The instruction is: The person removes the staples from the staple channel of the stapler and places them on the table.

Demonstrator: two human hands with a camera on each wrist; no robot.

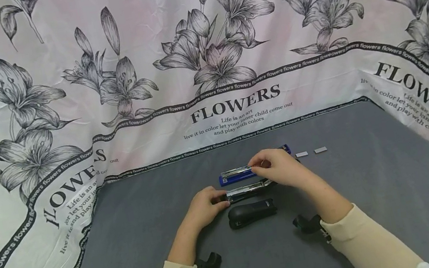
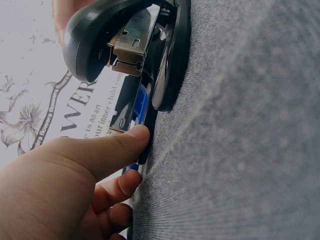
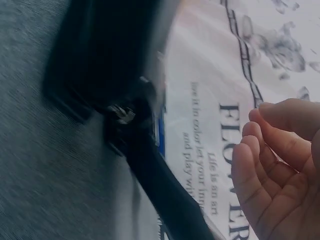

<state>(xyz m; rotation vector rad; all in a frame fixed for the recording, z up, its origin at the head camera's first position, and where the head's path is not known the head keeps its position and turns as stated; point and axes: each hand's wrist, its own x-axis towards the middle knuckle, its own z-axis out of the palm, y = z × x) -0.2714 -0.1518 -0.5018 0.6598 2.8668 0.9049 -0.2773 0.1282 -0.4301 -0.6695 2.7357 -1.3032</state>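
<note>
My left hand (image 1: 203,209) pinches the near-left end of an opened black stapler (image 1: 246,190), its silver magazine exposed. In the left wrist view, the thumb (image 2: 137,134) presses on that end of the stapler. Behind it lies a blue stapler (image 1: 234,177), also opened, with a metal channel showing. My right hand (image 1: 278,166) hovers over the right part of the blue stapler, partly hiding both staplers. Its fingers (image 3: 245,165) are loosely curled with thumb and index tips close together, and no object shows between them. A closed black stapler (image 1: 252,213) lies in front.
Two small silver strips (image 1: 302,154), like staples, lie right of the blue stapler. Grey cloth (image 1: 144,199) covers the table. A white flower-printed curtain (image 1: 238,120) rises behind and at both sides. Black wrist mounts (image 1: 211,265) protrude beneath the forearms.
</note>
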